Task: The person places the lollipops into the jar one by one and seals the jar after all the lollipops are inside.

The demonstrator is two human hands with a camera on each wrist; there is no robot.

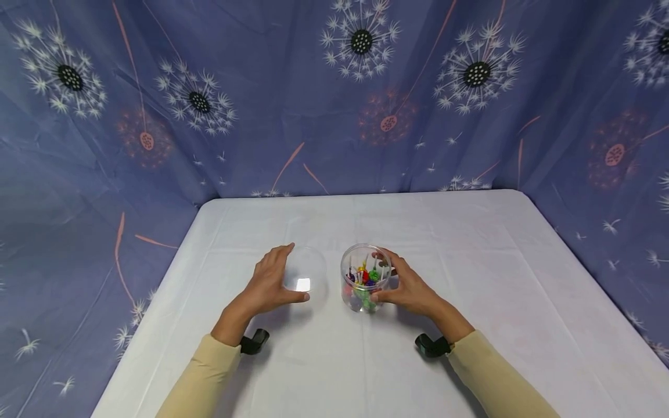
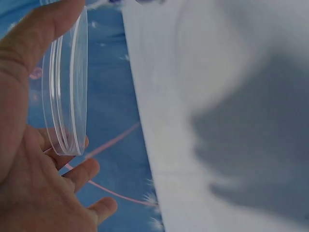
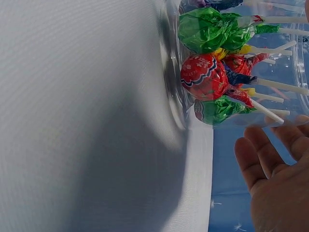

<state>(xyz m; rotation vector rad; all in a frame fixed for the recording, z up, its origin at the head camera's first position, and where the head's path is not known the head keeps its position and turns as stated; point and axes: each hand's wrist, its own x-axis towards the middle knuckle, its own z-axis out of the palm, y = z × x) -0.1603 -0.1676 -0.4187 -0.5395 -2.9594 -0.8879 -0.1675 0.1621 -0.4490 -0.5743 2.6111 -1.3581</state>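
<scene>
The left hand [image 1: 272, 281] pinches the clear lid [image 1: 308, 273] between thumb and fingertips, holding it off to the side just above the surface [image 1: 470, 278], while the right hand [image 1: 410, 287] grips the jar [image 1: 364, 278] of lollipops [image 3: 207, 75], steadying it upright with its mouth open

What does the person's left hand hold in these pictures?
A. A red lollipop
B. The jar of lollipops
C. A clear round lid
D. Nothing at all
C. The left hand grips a clear round lid between thumb and fingers, beside the open jar of wrapped lollipops, which the right hand holds on the white table.
</scene>
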